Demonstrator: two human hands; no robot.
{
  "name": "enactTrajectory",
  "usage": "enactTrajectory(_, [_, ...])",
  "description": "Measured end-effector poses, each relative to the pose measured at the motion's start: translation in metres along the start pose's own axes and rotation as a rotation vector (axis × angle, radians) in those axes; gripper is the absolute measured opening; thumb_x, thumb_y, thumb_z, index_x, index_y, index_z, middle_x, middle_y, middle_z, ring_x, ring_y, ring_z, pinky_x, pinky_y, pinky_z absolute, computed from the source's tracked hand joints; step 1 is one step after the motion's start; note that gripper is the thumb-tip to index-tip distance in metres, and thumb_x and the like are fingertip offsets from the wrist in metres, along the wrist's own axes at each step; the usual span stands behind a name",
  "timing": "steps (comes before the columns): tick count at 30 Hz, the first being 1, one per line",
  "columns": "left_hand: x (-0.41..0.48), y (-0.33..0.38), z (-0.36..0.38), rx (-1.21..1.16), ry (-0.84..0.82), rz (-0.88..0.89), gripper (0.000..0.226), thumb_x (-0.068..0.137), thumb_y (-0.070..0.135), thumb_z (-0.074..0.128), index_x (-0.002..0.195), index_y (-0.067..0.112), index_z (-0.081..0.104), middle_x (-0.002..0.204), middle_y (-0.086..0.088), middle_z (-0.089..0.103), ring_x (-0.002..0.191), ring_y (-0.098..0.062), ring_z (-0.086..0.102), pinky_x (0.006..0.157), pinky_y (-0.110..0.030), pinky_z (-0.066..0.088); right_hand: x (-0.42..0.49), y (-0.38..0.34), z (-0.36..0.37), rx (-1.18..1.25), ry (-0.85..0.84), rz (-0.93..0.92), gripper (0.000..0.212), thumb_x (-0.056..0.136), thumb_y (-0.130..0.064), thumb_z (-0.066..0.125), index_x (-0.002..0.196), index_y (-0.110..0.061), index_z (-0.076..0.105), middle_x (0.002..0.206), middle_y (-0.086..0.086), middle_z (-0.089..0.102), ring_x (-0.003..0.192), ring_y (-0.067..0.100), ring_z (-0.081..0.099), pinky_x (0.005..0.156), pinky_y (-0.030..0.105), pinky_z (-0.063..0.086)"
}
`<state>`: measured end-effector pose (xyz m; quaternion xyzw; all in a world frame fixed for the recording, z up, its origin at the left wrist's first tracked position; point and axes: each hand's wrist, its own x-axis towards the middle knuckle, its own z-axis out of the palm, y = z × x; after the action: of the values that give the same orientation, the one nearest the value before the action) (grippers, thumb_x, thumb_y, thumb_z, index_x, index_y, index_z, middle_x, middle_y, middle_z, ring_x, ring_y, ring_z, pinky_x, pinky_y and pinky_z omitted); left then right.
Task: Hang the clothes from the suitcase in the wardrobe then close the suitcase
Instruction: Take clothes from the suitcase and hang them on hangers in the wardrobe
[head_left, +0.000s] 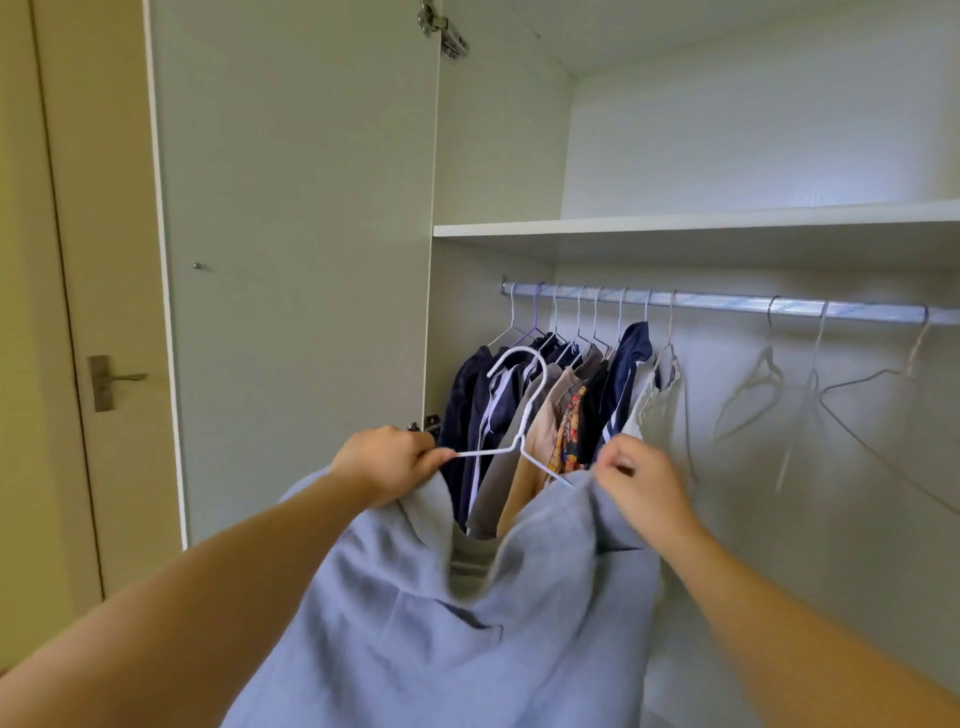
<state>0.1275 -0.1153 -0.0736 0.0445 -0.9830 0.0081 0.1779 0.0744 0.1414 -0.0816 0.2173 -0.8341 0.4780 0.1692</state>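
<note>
2 edges held: left grip (387, 460) pinches hanger (518, 445), right grip (641, 480) pinches garment (415, 623).

Only the person's arms and hands show. The left arm (182, 603) and right arm (779, 623) are bare along all the length in view, with smooth forearms. The left hand (387, 460) and right hand (641, 480) are bare too, the right slightly blurred.

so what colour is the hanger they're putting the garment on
White: a thin wire hanger, clearest in the head view, with the left hand pinching its end.
</note>
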Motion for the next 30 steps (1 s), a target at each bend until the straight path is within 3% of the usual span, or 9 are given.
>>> enactTrajectory(3, [0.004, 0.009, 0.0, -0.235, 0.034, -0.052, 0.045, 0.097, 0.052, 0.029, 0.075, 0.019, 0.049, 0.075, -0.001, 0.053, 0.079, -0.022, 0.051, 0.07, -0.029, 0.04, 0.006, -0.002, 0.004, 0.159, 0.036, 0.032, 0.018, 0.083, -0.01, 0.055, 0.081, -0.028, 0.052, 0.091, 0.006, 0.06, 0.079, 0.021, 0.054, 0.074, 0.035, 0.043])
enactTrajectory(5, [0.004, 0.012, -0.001, -0.354, 0.068, -0.043, 0.045, 0.098, 0.049, 0.033, 0.065, 0.02, 0.045, 0.066, 0.002, 0.049, 0.074, -0.021, 0.048, 0.067, -0.029, 0.038, 0.011, 0.009, -0.002, -0.159, -0.003, 0.091, 0.011, 0.091, -0.031, 0.052, 0.102, -0.03, 0.051, 0.102, -0.01, 0.05, 0.099, 0.019, 0.05, 0.089, 0.035, 0.039])
enactTrajectory(7, [0.004, 0.014, -0.002, -0.462, 0.098, -0.035, 0.046, 0.098, 0.045, 0.035, 0.059, 0.022, 0.04, 0.061, 0.004, 0.046, 0.069, -0.02, 0.046, 0.063, -0.029, 0.035, 0.009, 0.017, -0.006, -0.261, -0.165, 0.185, 0.03, 0.094, -0.051, 0.041, 0.09, -0.025, 0.057, 0.094, -0.009, 0.056, 0.098, 0.02, 0.055, 0.095, 0.035, 0.041])
enactTrajectory(9, [0.006, 0.018, -0.003, -0.487, 0.117, -0.029, 0.046, 0.099, 0.042, 0.036, 0.057, 0.022, 0.038, 0.058, 0.005, 0.044, 0.064, -0.017, 0.044, 0.062, -0.029, 0.033, 0.007, 0.02, -0.005, -0.186, -0.197, 0.189, 0.053, 0.093, -0.055, 0.038, 0.058, -0.017, 0.05, 0.062, -0.001, 0.053, 0.067, 0.021, 0.054, 0.076, 0.031, 0.045])
enactTrajectory(12, [0.01, 0.026, -0.003, -0.472, 0.179, -0.037, 0.045, 0.1, 0.041, 0.034, 0.064, 0.016, 0.045, 0.06, 0.004, 0.045, 0.069, -0.02, 0.047, 0.064, -0.029, 0.034, 0.007, 0.018, -0.001, -0.241, -0.071, 0.127, 0.06, 0.093, -0.054, 0.039, 0.048, -0.015, 0.031, 0.048, 0.0, 0.033, 0.049, 0.019, 0.035, 0.057, 0.029, 0.029])
enactTrajectory(14, [0.013, 0.032, -0.004, -0.489, 0.228, -0.043, 0.044, 0.1, 0.04, 0.033, 0.071, 0.011, 0.048, 0.061, 0.002, 0.045, 0.071, -0.023, 0.048, 0.065, -0.03, 0.033, 0.006, 0.017, -0.001, -0.26, -0.053, 0.106, 0.06, 0.094, -0.053, 0.039, 0.048, -0.016, 0.029, 0.048, 0.0, 0.031, 0.049, 0.019, 0.033, 0.055, 0.029, 0.026])
enactTrajectory(19, [0.016, 0.047, -0.009, -0.598, 0.288, -0.007, 0.044, 0.101, 0.035, 0.035, 0.06, 0.017, 0.033, 0.058, 0.001, 0.04, 0.058, -0.016, 0.039, 0.055, -0.025, 0.031, 0.006, 0.019, -0.005, -0.256, -0.053, 0.092, 0.058, 0.095, -0.049, 0.038, 0.049, -0.016, 0.028, 0.049, -0.001, 0.031, 0.049, 0.017, 0.03, 0.053, 0.028, 0.025])
enactTrajectory(27, [0.022, 0.061, 0.001, -0.585, 0.168, 0.038, 0.045, 0.101, 0.034, 0.035, 0.059, 0.018, 0.034, 0.059, 0.002, 0.04, 0.056, -0.009, 0.037, 0.064, -0.028, 0.03, 0.002, 0.027, -0.005, -0.288, -0.06, 0.072, 0.059, 0.095, -0.05, 0.039, 0.048, -0.016, 0.027, 0.048, -0.001, 0.029, 0.049, 0.017, 0.029, 0.054, 0.029, 0.024])
enactTrajectory(30, [0.024, 0.062, 0.003, -0.492, 0.008, 0.061, 0.043, 0.101, 0.035, 0.034, 0.063, 0.015, 0.038, 0.065, 0.0, 0.046, 0.063, -0.014, 0.043, 0.068, -0.028, 0.032, 0.0, 0.031, -0.009, -0.222, -0.034, 0.119, 0.06, 0.093, -0.047, 0.046, 0.047, -0.016, 0.025, 0.049, 0.002, 0.028, 0.05, 0.019, 0.03, 0.058, 0.029, 0.026])
